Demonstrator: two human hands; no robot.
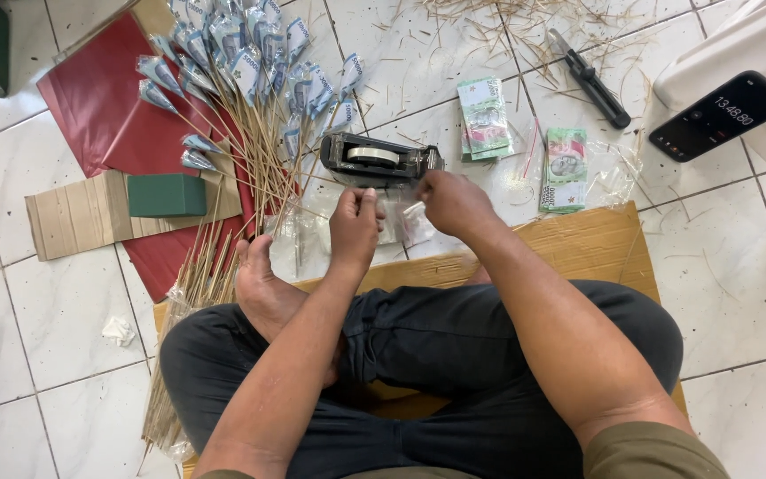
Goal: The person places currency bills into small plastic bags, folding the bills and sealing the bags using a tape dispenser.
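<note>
My left hand (354, 226) pinches a thin wooden stick together with a clear plastic wrap just in front of a black tape dispenser (376, 160). Reaching toward the dispenser's cutting end, my right hand (450, 200) has its fingers closed on a strip of clear tape and the plastic sleeve (414, 222). I sit cross-legged on a sheet of cardboard (578, 244), with one bare foot (261, 288) showing.
Several sticks tipped with wrapped folded banknotes (241, 80) fan out at top left over red paper (99, 98). A green foam block (167, 195), two banknote stacks (484, 118), a utility knife (589, 80), a phone (720, 115) and a bundle of bare sticks (175, 355) lie around.
</note>
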